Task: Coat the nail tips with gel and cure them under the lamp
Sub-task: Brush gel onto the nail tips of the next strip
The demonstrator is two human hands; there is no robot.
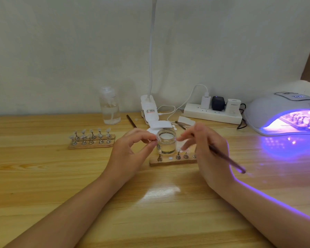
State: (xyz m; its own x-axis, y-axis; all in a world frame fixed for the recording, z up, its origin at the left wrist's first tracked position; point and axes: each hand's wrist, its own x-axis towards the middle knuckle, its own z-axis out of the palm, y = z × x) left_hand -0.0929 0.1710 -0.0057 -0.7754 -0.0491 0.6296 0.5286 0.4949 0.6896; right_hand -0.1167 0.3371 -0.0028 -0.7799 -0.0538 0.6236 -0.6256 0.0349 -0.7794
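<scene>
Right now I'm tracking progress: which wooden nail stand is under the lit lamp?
The stand inside the glowing curing lamp at far right; the other two sit on the open table.

Clear nail tip (157, 137) pinched in my left fingers (151, 140), just at the rim of the open glass gel jar (166, 141). Thin dark brush (225, 159) in my right hand (209, 149), handle angled back-right. Wooden stand (172, 161) in front of jar, few tips on pegs. Second stand (91, 140) at left, full of tips. Cure lamp (283, 113) far right, lit purple, another stand inside.
</scene>
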